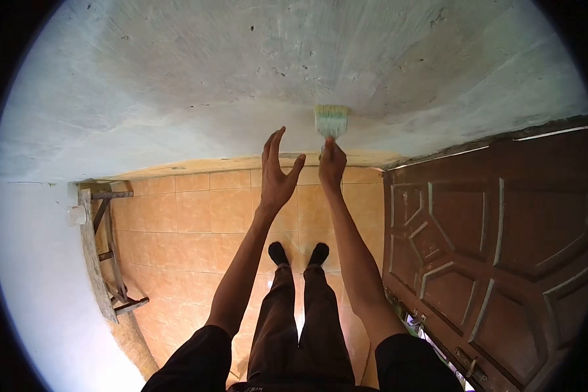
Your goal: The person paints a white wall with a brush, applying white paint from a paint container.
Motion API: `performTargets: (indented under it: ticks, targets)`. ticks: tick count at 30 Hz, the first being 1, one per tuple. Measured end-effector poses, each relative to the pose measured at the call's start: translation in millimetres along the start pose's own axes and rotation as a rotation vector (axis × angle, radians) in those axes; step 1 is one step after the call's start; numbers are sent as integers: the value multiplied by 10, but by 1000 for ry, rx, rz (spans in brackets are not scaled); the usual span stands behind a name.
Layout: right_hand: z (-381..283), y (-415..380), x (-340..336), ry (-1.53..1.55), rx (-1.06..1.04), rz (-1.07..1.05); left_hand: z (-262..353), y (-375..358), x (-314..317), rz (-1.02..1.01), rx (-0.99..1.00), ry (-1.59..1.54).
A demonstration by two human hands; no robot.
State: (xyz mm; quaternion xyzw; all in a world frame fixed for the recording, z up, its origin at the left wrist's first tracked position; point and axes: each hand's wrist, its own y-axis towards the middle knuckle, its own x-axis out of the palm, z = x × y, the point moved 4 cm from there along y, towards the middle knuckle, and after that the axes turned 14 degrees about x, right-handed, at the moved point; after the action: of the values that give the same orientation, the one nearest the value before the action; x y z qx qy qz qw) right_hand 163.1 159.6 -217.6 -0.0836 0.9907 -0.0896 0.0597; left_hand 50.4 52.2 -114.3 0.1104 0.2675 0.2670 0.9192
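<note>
A wide paintbrush (332, 120) with pale, paint-coated bristles is held by my right hand (332, 163), fingers wrapped round its handle. Its bristle tips are right at the grey-white wall (242, 85), which shows streaks and small dark pits. To the left of the brush, my left hand (279, 176) is raised near the wall, fingers spread and thumb apart, with nothing in it. The brush handle is mostly hidden behind my right fingers.
Orange tiles (196, 215) cover the floor under my feet. A brown panelled door (490, 235) with a metal latch stands on the right. At the left, a wooden bench (97, 261) bears a white cup (76, 215) beside a white wall.
</note>
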Motion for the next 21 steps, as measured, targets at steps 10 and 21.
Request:
performTargets:
  ticks: [10,21]
  targets:
    - [-368,231,-55,100,-92,-6,-301,-160,-33,13,41,40]
    - [-891,214,-337,162,-164,-5,-220,-156,180,-50,87,79]
